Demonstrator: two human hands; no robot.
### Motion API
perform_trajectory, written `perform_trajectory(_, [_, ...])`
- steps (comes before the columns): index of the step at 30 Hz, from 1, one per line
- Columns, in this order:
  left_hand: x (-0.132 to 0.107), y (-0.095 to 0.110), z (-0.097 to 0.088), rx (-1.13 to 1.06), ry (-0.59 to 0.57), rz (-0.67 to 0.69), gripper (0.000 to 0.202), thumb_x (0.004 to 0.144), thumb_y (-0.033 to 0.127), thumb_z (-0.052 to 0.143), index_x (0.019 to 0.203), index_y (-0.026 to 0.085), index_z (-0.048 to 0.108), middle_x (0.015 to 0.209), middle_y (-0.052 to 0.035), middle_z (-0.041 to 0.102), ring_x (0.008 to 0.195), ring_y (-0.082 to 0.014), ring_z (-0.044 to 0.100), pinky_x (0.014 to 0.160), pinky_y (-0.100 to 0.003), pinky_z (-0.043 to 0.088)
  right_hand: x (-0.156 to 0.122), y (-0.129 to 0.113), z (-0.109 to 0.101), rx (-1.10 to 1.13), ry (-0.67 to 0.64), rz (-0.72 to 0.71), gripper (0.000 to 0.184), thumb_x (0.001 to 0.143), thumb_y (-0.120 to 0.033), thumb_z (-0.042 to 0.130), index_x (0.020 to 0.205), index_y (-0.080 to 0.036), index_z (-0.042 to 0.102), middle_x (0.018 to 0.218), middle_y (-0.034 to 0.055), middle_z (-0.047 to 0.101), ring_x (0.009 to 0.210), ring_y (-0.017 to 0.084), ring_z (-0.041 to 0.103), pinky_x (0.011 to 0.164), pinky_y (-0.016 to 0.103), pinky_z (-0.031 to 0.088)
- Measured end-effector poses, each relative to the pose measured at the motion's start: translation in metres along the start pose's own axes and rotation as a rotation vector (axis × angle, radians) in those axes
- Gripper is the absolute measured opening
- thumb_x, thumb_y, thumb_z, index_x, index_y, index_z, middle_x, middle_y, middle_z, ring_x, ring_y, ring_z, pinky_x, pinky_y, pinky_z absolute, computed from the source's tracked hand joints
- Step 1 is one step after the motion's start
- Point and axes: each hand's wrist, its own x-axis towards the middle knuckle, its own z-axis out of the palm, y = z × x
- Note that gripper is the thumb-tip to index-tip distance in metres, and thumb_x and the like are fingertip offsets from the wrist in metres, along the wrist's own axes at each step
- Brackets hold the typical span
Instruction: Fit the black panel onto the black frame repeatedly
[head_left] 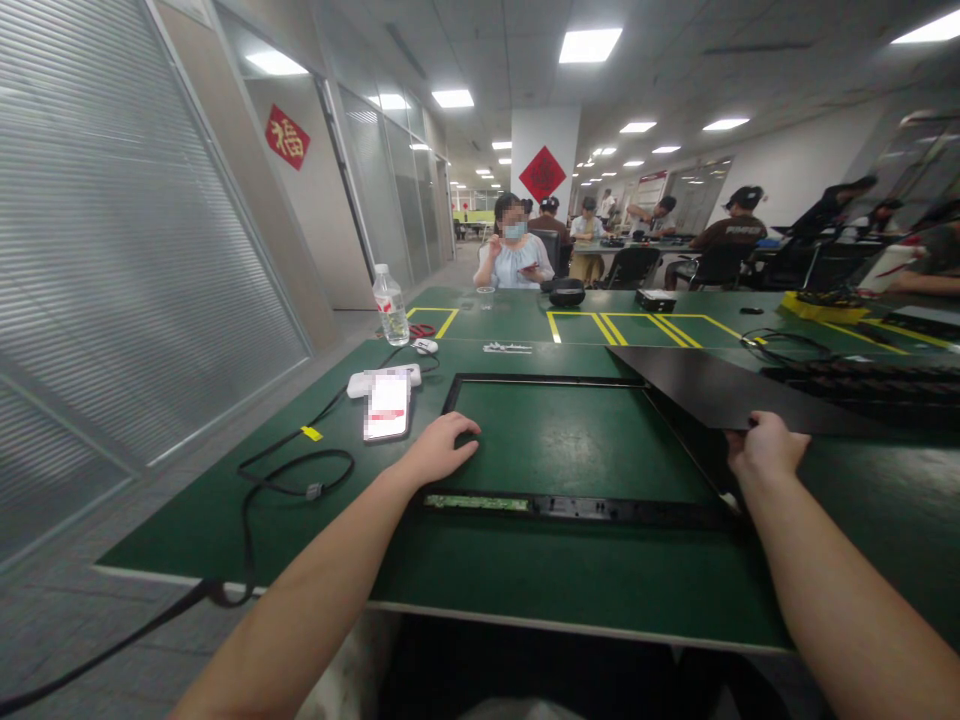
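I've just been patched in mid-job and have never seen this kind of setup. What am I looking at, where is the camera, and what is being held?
There is no machine here. A person works with two bare hands, and the single picture comes from a camera worn on their head, looking forward and down. The left hand rests open over the left edge of a thin black frame, which lies flat on the green table. The right hand grips the near corner of a dark panel, tilted up over the frame's right side. To the left lie a phone, a white device, a black cable and a water bottle. Other people sit farther back.
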Motion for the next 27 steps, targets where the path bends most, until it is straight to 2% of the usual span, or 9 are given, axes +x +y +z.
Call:
perform_trajectory(8, [0.001, 0.000, 0.000, 0.007, -0.007, -0.001, 0.025, 0.091, 0.027, 0.060, 0.110, 0.016, 0.074, 0.119, -0.0144, 0.073, 0.116, -0.0301, 0.067, 0.106, -0.045, 0.052, -0.007, 0.003, -0.001, 0.034, -0.013, 0.085, 0.045, 0.070, 0.001, 0.057, 0.104, -0.027, 0.046, 0.096, -0.0078, 0.062, 0.080, 0.009, 0.066, 0.062, 0.022, 0.061])
perform_trajectory(18, [0.001, 0.001, 0.001, 0.023, -0.012, -0.005, 0.024, 0.091, 0.026, 0.061, 0.109, 0.017, 0.074, 0.119, -0.0134, 0.073, 0.116, -0.0293, 0.068, 0.106, -0.045, 0.052, -0.004, 0.002, -0.003, 0.031, 0.015, 0.135, 0.043, 0.070, 0.003, 0.056, 0.099, -0.027, 0.044, 0.098, -0.0082, 0.062, 0.078, 0.010, 0.067, 0.063, 0.025, 0.062])
perform_trajectory(23, [0.001, -0.001, 0.001, 0.023, 0.000, 0.011, 0.022, 0.090, 0.026, 0.061, 0.107, 0.019, 0.075, 0.117, -0.0123, 0.074, 0.114, -0.0290, 0.068, 0.106, -0.045, 0.052, 0.002, 0.000, -0.005, -0.009, 0.105, 0.267, 0.033, 0.073, 0.002, 0.056, 0.094, -0.023, 0.049, 0.098, -0.0049, 0.062, 0.074, 0.009, 0.065, 0.064, 0.026, 0.062])
perform_trajectory(27, [0.001, -0.002, 0.002, 0.022, -0.002, 0.014, 0.023, 0.090, 0.026, 0.061, 0.107, 0.019, 0.075, 0.117, -0.0128, 0.074, 0.114, -0.0292, 0.068, 0.106, -0.046, 0.052, 0.006, -0.003, -0.008, -0.013, 0.047, 0.388, 0.032, 0.074, 0.004, 0.053, 0.093, -0.022, 0.052, 0.097, -0.0024, 0.063, 0.071, 0.009, 0.063, 0.063, 0.025, 0.061])
